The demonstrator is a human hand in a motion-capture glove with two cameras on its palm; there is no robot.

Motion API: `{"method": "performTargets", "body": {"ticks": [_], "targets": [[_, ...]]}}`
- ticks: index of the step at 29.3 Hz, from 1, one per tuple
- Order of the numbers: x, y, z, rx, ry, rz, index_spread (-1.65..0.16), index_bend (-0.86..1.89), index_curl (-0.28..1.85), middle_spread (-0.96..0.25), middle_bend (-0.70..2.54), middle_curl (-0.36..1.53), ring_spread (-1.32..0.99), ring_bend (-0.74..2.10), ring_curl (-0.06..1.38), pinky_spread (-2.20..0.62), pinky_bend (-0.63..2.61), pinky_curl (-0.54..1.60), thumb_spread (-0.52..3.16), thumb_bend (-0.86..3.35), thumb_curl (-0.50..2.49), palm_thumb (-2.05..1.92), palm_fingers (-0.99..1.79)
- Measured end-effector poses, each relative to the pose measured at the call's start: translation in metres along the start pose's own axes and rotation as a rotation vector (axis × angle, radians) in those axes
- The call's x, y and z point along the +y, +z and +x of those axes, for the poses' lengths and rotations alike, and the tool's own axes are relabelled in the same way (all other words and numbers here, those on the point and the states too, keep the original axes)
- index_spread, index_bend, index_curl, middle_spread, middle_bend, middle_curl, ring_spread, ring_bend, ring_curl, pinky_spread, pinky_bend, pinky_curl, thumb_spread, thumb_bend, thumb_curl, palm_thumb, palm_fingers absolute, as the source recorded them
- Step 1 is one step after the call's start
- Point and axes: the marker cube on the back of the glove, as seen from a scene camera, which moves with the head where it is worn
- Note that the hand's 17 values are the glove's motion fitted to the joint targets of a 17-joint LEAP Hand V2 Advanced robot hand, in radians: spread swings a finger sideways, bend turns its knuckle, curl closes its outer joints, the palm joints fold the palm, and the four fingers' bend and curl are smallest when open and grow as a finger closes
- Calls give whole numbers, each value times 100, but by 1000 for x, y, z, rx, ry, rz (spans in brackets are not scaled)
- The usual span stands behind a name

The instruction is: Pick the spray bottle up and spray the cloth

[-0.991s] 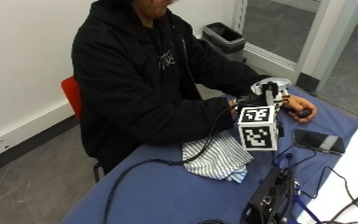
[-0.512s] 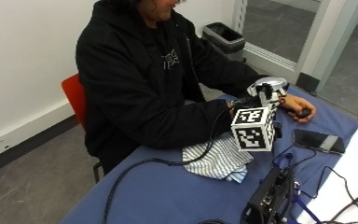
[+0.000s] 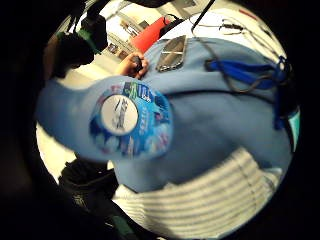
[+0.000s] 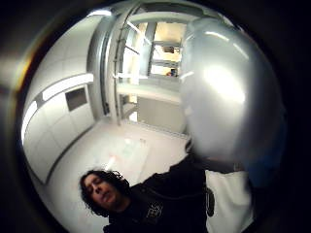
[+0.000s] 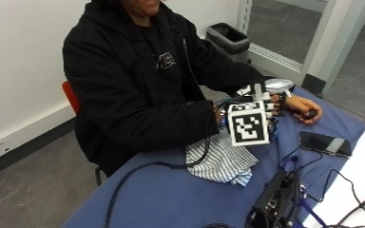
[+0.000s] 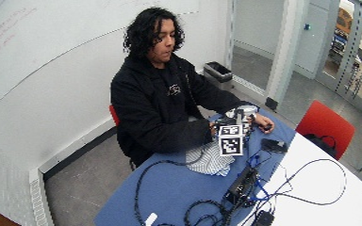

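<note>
My gloved right hand (image 5: pixel 223 113) holds the spray bottle upright, just above the table. Its silver spray head (image 5: pixel 278 85) shows above the hand and also fills one side of the thumb side palm view, where the head (image 4: pixel 228 92) is very close. The bottle's blue labelled base (image 3: pixel 131 120) hangs over the blue table. The blue-and-white striped cloth (image 5: pixel 224 160) lies crumpled on the table right below and in front of the hand. The same cloth (image 3: pixel 225 197) shows past the bottle's base. My fingers are hidden behind the glove's gear.
The bare left hand (image 5: pixel 302 107) rests on the blue table (image 5: pixel 170 199) beyond the bottle, around a small dark thing. A phone (image 5: pixel 325 143) lies nearby. A black device (image 5: pixel 272 205) and cables lie at the table's near side. A bin (image 5: pixel 230 37) stands behind.
The right hand with the bottle has shifted slightly toward the person and a little upward. The cloth and the left hand stay where they were.
</note>
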Motion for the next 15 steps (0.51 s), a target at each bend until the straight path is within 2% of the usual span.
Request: {"method": "performTargets", "body": {"ticks": [7, 15], "targets": [[64, -61, -28, 315, -85, -52, -24, 5, 51, -3, 43, 51, -7, 55, 46, 4, 40, 42, 90, -5, 72, 74, 67], [117, -118, -44, 552, -82, -99, -25, 12, 44, 1, 31, 45, -1, 43, 41, 15, 39, 40, 107, -4, 62, 61, 48]]}}
